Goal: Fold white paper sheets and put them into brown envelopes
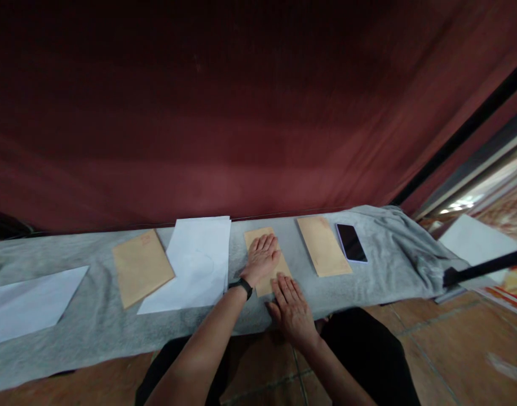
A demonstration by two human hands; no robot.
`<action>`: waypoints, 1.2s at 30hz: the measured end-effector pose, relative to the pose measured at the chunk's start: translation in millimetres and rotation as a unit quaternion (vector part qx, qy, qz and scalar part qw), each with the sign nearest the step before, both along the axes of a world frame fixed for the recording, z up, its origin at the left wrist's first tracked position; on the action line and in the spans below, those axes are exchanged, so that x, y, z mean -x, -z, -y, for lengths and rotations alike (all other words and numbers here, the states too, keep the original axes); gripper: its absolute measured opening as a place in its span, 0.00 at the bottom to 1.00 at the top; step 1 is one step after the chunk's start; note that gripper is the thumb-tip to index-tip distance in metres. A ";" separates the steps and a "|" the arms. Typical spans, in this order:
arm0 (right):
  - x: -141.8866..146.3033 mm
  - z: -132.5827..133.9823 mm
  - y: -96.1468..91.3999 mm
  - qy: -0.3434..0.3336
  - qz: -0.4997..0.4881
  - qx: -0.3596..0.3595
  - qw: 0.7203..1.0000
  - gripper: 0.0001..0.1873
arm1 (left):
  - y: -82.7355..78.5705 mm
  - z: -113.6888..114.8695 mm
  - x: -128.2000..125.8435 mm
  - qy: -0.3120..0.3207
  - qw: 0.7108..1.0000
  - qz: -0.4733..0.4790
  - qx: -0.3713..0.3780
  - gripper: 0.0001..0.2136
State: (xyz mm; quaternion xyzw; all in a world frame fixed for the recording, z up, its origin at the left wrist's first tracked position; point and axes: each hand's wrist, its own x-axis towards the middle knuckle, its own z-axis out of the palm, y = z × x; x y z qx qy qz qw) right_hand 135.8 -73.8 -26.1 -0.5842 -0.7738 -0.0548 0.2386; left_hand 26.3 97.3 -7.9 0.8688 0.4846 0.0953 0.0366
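Note:
A brown envelope (pixel 258 237) lies on the grey cloth (pixel 97 321) in front of me. My left hand (pixel 263 256), with a black band on the wrist, lies flat on the envelope's middle, fingers stretched out. Just below it, my right hand (pixel 292 310) rests flat with fingers extended, its fingertips touching the envelope's near end. Neither hand grips anything.
On the cloth lie a white sheet (pixel 197 262) left of my hands, a second brown envelope (pixel 140 265) further left, another white sheet (pixel 27 301) at far left, a third brown envelope (pixel 323 245) to the right, and a dark phone (pixel 351 242). A dark red curtain (pixel 241 113) hangs behind.

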 end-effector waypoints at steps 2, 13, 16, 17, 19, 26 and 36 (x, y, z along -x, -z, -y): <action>1.0 0.3 2.9 0.006 -0.002 -0.006 1.000 0.29 | 2.5 12.3 6.2 0.017 1.000 -0.001 0.003 0.27; -10.4 9.1 10.1 -0.003 -0.026 0.008 1.000 0.27 | 4.3 94.5 40.1 0.082 0.996 -0.021 0.009 0.25; -19.5 4.4 4.7 -0.019 -0.077 0.037 0.996 0.25 | 0.7 118.1 48.2 0.097 0.995 -0.024 -0.006 0.27; -22.2 1.2 2.4 -0.021 -0.095 0.049 0.994 0.24 | -0.5 124.7 50.2 0.102 0.994 -0.025 -0.007 0.27; -26.2 -6.6 -2.3 0.006 -0.122 0.056 0.991 0.22 | -2.9 134.9 53.1 0.112 0.993 -0.027 -0.002 0.29; -26.2 -35.4 -16.0 0.136 -0.189 0.112 0.966 0.17 | -9.6 143.7 57.8 0.147 0.988 -0.042 0.011 0.34; -39.7 -55.0 -16.2 0.165 -0.355 0.183 0.902 0.09 | -4.6 145.3 54.6 0.148 0.988 -0.041 -0.019 0.36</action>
